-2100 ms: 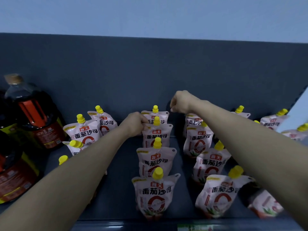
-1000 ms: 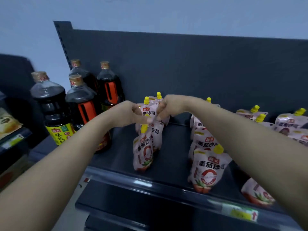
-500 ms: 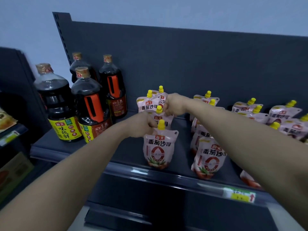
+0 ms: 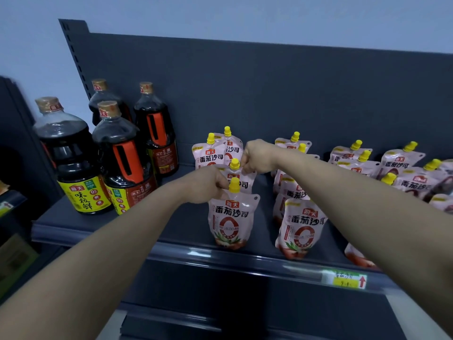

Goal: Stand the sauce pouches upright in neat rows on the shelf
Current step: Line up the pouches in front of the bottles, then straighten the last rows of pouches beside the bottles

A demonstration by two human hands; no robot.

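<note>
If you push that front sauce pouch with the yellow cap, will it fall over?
Probably yes. The front pouch looks soft and crinkly, standing on a narrow base near the shelf edge, so a push likely tips it. Its yellow cap sits high, and the left hand holds its top, perhaps steadying it. It seems bendy, not stiff.

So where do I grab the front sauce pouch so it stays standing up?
Probably by its top edge, right beside the yellow cap, coming down from above. The front pouch stands upright with its top free, and its belly looks soft and squashy. The left hand pinches it there now.
</note>
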